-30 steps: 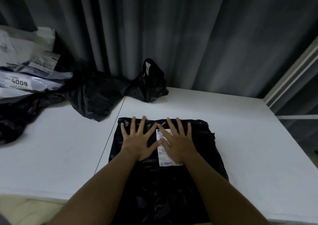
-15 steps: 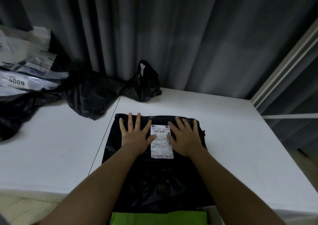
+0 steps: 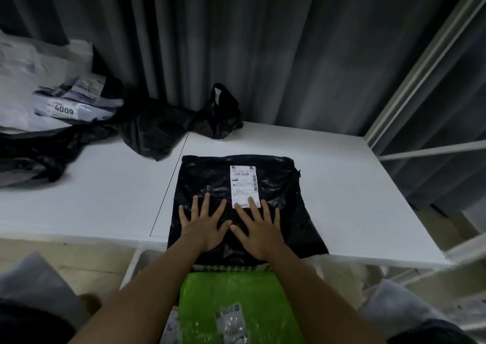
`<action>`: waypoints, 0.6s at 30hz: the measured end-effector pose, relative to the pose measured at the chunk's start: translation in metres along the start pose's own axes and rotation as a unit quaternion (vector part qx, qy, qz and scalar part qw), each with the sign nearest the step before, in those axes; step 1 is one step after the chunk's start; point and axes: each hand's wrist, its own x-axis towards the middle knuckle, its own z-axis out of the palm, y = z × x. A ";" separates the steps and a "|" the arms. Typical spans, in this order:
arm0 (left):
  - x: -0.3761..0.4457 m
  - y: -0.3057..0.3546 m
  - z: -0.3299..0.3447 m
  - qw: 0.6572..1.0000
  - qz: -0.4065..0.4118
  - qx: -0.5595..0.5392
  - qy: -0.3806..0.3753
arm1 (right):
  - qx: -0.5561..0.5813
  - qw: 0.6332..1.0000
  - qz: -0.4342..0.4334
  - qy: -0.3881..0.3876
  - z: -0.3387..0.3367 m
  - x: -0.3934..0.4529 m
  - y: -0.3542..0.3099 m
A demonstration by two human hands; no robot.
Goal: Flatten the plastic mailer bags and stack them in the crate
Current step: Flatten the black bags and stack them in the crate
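Observation:
A black plastic mailer bag [image 3: 205,178] with a white shipping label [image 3: 244,185] lies flat on the white table [image 3: 355,199], its near edge hanging over the table's front. My left hand [image 3: 203,225] and my right hand [image 3: 259,228] press on the bag's near half side by side, fingers spread and straight. The right fingertips touch the label's lower edge. Below the table edge a green mailer [image 3: 234,296] lies flat in a white crate [image 3: 131,267], partly hidden by my forearms.
Crumpled black bags [image 3: 157,133] and white mailers [image 3: 39,99], one marked 4009, are heaped at the table's back left. Grey curtains hang behind. A white shelf frame [image 3: 426,80] stands at the right.
Both hands have slid along the bag from its far end toward me, uncovering the label. The view has tilted down, showing the green mailer in the crate.

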 end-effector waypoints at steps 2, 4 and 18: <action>-0.004 -0.001 0.007 1.000 -0.002 -0.010 0.011 | 0.006 1.000 0.010 0.016 0.006 -0.004 0.003; -0.004 -0.002 0.010 1.000 -0.002 -0.010 0.027 | 0.004 1.000 0.008 0.028 0.008 -0.004 0.004; -0.002 -0.004 0.016 0.999 -0.002 0.007 0.053 | -0.012 0.996 0.026 0.081 0.013 -0.018 0.044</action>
